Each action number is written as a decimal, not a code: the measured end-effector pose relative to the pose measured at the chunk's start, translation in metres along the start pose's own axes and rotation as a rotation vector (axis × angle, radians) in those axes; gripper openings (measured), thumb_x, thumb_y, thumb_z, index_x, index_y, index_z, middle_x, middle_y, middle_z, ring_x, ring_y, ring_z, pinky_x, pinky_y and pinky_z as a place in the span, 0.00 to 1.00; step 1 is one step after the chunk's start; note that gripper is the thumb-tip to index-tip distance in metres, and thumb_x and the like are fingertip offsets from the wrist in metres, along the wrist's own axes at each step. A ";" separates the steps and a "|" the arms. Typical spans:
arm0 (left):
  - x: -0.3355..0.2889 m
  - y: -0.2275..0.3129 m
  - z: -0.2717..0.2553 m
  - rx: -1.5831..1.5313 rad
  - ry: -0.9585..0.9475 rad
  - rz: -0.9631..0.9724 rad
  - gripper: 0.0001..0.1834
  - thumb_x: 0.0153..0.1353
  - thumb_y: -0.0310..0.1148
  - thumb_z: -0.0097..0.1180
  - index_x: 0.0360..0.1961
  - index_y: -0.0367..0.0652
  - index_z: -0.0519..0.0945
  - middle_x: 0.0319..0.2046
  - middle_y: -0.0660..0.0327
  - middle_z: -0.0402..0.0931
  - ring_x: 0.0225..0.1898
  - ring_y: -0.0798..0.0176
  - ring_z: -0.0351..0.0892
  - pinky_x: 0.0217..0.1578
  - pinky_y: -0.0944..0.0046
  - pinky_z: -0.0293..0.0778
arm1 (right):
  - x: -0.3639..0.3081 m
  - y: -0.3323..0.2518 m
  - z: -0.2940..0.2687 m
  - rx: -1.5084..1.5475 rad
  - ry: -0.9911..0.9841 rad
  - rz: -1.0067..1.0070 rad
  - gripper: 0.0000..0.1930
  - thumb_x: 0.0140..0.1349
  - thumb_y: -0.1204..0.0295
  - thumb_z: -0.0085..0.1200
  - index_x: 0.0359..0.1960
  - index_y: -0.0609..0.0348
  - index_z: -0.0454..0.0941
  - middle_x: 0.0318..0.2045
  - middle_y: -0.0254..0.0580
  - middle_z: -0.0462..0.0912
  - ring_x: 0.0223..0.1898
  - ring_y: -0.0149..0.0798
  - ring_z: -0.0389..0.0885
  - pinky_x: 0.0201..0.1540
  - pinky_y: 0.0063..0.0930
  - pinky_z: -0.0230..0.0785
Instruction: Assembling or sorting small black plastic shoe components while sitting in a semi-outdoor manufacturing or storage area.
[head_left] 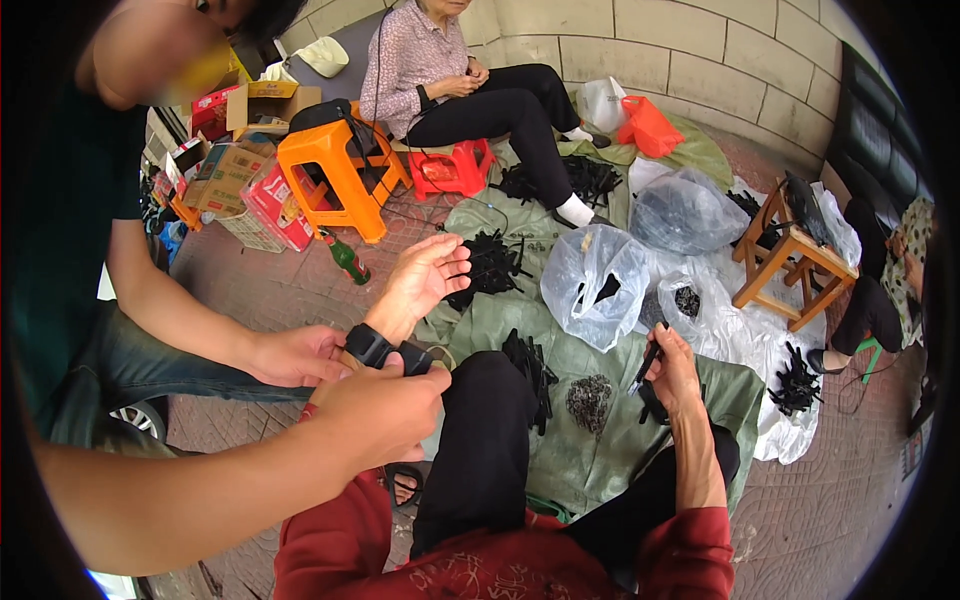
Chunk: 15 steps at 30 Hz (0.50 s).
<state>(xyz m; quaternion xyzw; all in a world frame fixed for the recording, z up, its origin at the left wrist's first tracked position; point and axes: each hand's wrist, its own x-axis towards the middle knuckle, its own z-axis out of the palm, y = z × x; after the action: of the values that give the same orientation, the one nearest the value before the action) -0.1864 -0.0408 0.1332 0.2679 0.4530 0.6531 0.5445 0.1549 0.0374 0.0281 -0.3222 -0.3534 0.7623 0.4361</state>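
Note:
My left hand is raised over the green sheet, palm up with the fingers spread and nothing in it. A black strap device sits on its wrist. Another person, crouched at my left in a dark green shirt, has both hands on that strap: one hand beside it and the other hand just below it, covering my forearm. My right hand rests over my right knee, closed on a thin black stick-like part. A small heap of dark metal bits lies between my knees.
Piles of black parts and clear plastic bags lie on the sheet ahead. An orange stool, a red stool, a green bottle and cardboard boxes stand at left. A person sits at the back, and a wooden stool stands at right.

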 end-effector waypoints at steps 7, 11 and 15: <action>0.000 -0.008 0.015 0.427 -0.057 0.091 0.08 0.55 0.31 0.52 0.34 0.40 0.72 0.26 0.61 0.74 0.26 0.67 0.74 0.27 0.69 0.71 | 0.000 -0.002 -0.006 -0.016 0.020 -0.003 0.10 0.58 0.64 0.48 0.24 0.56 0.69 0.12 0.24 0.60 0.12 0.20 0.55 0.14 0.16 0.48; -0.007 -0.009 0.014 0.914 -0.050 0.249 0.08 0.55 0.30 0.52 0.34 0.36 0.72 0.27 0.59 0.74 0.26 0.69 0.74 0.26 0.70 0.72 | -0.001 -0.004 0.001 -0.004 0.011 0.003 0.10 0.58 0.64 0.48 0.24 0.56 0.69 0.12 0.25 0.61 0.12 0.20 0.55 0.14 0.16 0.48; -0.008 -0.014 0.005 0.604 -0.113 0.100 0.08 0.55 0.30 0.51 0.34 0.36 0.72 0.27 0.58 0.74 0.26 0.68 0.74 0.26 0.69 0.72 | 0.000 -0.002 -0.003 0.010 -0.012 0.001 0.10 0.58 0.64 0.49 0.24 0.56 0.70 0.12 0.25 0.61 0.12 0.21 0.56 0.14 0.16 0.48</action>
<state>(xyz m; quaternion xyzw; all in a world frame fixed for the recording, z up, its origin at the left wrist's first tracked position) -0.1732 -0.0468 0.1245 0.4752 0.5819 0.4990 0.4320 0.1584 0.0388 0.0277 -0.3158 -0.3520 0.7660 0.4354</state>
